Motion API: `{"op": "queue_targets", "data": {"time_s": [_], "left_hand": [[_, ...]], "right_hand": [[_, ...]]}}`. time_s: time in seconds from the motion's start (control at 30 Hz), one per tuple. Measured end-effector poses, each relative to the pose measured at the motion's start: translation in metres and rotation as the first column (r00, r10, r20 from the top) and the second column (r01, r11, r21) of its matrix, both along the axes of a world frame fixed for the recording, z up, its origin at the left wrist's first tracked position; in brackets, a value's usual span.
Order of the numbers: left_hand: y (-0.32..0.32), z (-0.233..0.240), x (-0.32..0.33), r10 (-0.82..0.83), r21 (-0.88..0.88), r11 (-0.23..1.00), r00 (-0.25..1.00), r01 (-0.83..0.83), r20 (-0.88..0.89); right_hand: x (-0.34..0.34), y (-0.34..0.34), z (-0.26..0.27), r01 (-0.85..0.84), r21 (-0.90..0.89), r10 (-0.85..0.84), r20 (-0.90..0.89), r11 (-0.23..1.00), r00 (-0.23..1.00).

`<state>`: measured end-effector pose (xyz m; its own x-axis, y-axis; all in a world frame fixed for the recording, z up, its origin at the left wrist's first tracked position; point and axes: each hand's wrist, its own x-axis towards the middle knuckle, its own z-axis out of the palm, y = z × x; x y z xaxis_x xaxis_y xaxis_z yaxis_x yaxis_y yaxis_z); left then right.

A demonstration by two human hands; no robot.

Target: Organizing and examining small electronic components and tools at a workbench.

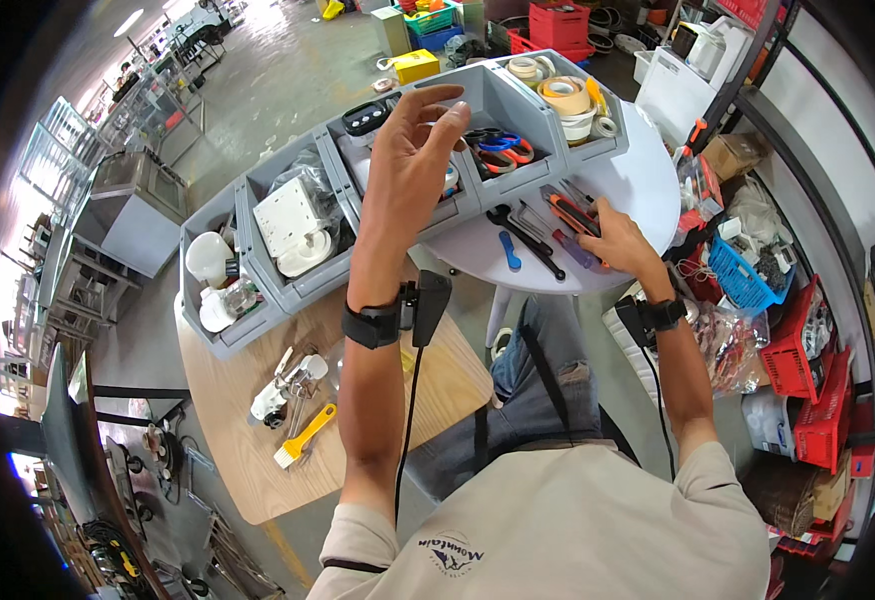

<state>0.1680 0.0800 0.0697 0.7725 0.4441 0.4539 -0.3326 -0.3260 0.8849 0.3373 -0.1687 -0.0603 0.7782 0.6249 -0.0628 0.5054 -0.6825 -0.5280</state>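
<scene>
My left hand [424, 142] is raised above a row of grey plastic bins [287, 296], fingers curled with thumb and fingertips apart, nothing seen in it. My right hand [621, 236] lies over tools on the round white table [651, 180]; its fingers are at an orange and black utility knife [569, 211] and a purple-handled screwdriver [574, 249]. Whether it grips either is unclear. Beside them lie a black wrench [527, 234], hex keys and a small blue tool [510, 250]. Scissors [499, 146] fill one bin, tape rolls [566, 96] another.
On the wooden table [235, 465] at left lie a yellow brush [306, 436] and a white hand tool with metal parts [287, 390]. Other bins hold light bulbs [211, 259] and white plastic fittings [291, 217]. Red baskets [790, 337] and a blue basket [745, 277] stand at right.
</scene>
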Motion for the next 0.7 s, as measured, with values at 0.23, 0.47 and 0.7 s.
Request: {"op": "queue_targets", "data": {"time_s": [0.23,0.47,0.7], "left_hand": [[0.019,-0.012,0.006,0.029,-0.045,0.999,0.999,-0.028,0.021],[0.035,-0.048,0.025,-0.029,-0.222,0.975,0.989,-0.003,-0.143],[0.022,-0.098,0.061,0.075,-0.048,0.996,0.996,-0.076,-0.041]], "right_hand": [[0.000,-0.006,-0.027,-0.089,0.052,0.067,0.324,0.995,0.944],[-0.004,-0.003,0.036,-0.065,0.266,0.038,0.105,0.962,0.994],[0.017,0.089,0.094,-0.204,0.163,0.147,0.309,0.965,0.940]]}}
